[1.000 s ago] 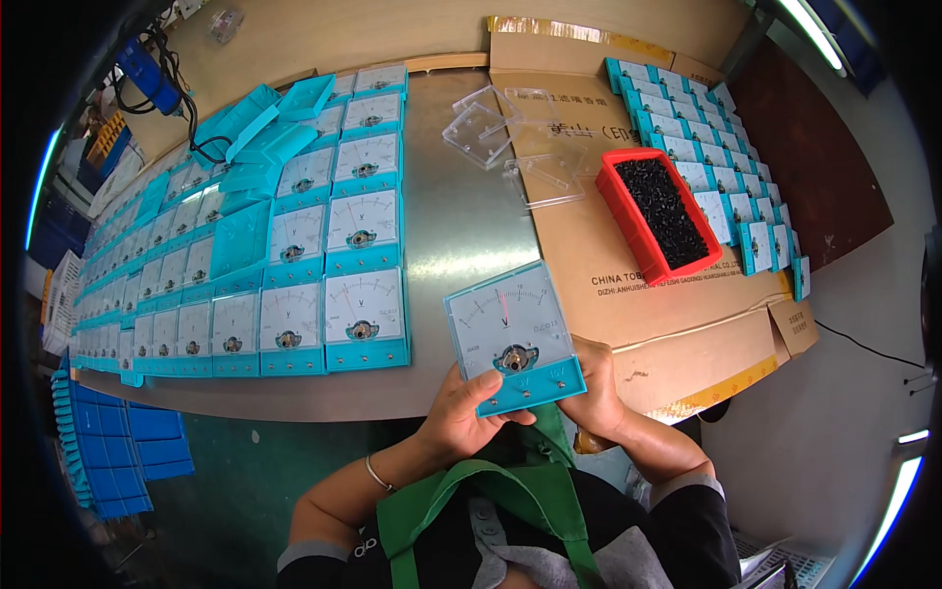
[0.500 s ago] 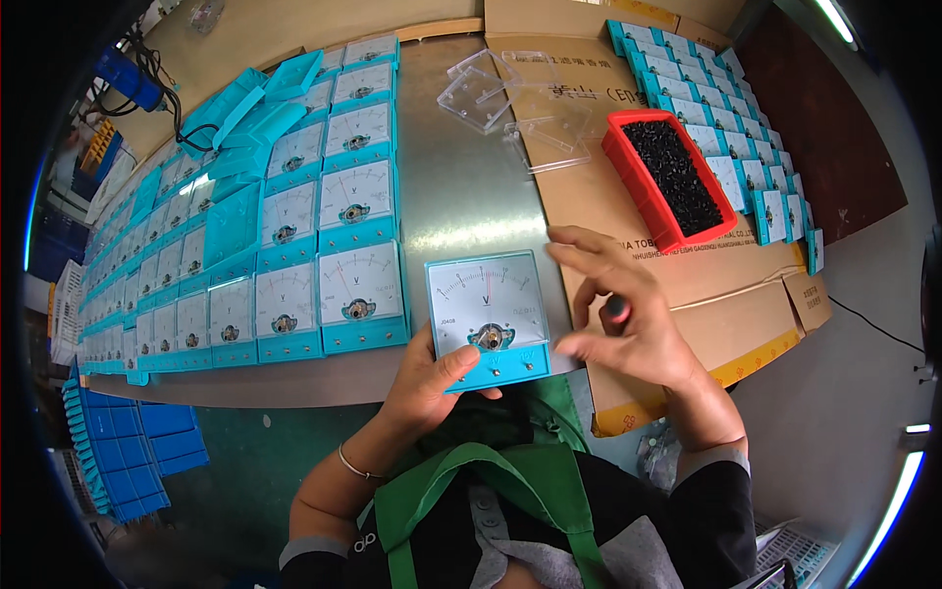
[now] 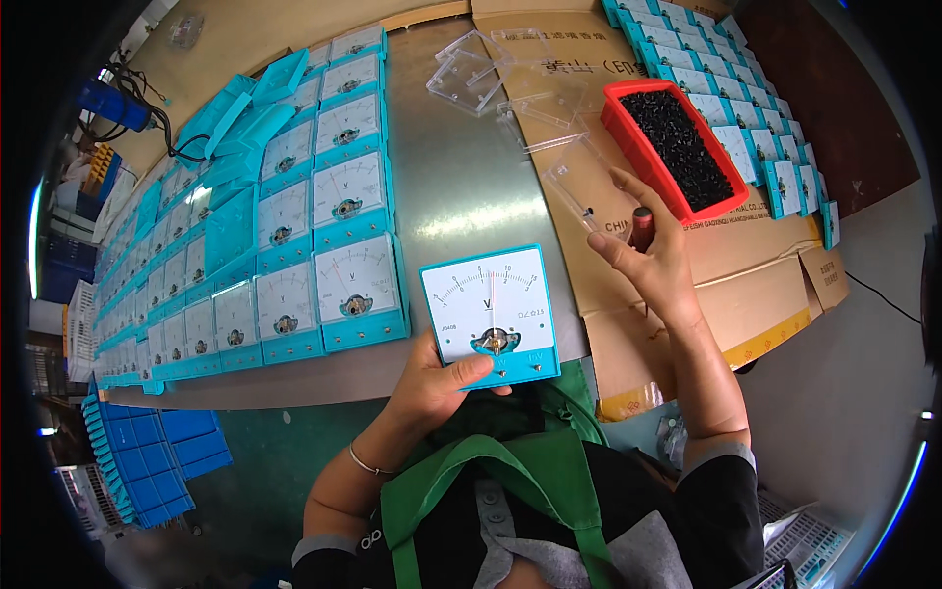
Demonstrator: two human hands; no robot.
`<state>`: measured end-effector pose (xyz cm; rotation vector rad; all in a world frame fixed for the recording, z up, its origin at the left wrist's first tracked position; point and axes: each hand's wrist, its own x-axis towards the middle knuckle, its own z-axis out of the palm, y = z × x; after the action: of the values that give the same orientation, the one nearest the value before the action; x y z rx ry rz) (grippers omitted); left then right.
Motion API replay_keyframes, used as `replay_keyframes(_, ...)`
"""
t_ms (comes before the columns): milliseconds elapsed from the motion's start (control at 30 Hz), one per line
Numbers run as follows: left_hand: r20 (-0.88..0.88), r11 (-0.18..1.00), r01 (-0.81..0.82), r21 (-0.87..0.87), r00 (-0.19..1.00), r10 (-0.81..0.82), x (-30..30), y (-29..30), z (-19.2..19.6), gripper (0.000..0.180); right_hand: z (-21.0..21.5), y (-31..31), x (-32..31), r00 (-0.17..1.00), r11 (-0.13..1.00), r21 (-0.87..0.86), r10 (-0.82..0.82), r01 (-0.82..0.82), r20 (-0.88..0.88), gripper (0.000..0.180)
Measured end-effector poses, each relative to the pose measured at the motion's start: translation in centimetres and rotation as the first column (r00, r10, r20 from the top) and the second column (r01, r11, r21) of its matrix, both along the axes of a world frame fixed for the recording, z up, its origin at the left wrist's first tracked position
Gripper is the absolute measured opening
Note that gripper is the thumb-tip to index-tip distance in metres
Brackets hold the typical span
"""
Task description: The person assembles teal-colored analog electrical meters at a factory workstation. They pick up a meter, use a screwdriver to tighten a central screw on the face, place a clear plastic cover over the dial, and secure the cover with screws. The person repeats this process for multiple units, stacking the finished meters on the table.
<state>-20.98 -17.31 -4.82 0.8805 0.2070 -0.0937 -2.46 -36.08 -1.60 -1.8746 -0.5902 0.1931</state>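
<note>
My left hand [image 3: 439, 381] grips a square voltmeter [image 3: 491, 306] with a white dial and turquoise case, its thumb on the lower front edge. The dial faces up, its needle near the middle. The coil mechanism shows in the cutout below. To the right, over the cardboard, my right hand [image 3: 659, 257] has a dark red-handled screwdriver [image 3: 642, 230] tucked in the palm. Between its thumb and index finger is a clear plastic cover [image 3: 571, 192] with a small black piece near its lower edge; its outline is faint.
Rows of similar meters [image 3: 351, 194] stand at left, with empty turquoise cases [image 3: 232, 231] on top. More clear covers [image 3: 466, 80] lie at the back. A red bin [image 3: 620, 133] of small black parts sits on the cardboard [image 3: 677, 344]. Finished-looking meters [image 3: 677, 69] are stacked at far right.
My right hand has moved away from the voltmeter, up and right toward the red bin. The clear cover now shows at its fingertips. My left hand still holds the voltmeter.
</note>
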Motion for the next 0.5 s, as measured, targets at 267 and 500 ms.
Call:
replay_keyframes(267, 0.004, 0.999, -0.042, -0.024, 0.999, 0.042, 0.0, 0.0, -0.6, 0.047, -3.0, 0.7, -0.1, 0.960, 0.965, -0.261, 0.102, -0.031, 0.261, 0.074)
replay_keyframes(500, -0.013, 0.986, -0.042, -0.163, 0.999, 0.040, 0.2, 0.0, -0.8, 0.047, -2.9, 0.7, -0.2, 0.972, 0.965, -0.259, 0.089, -0.031, 0.216, 0.074)
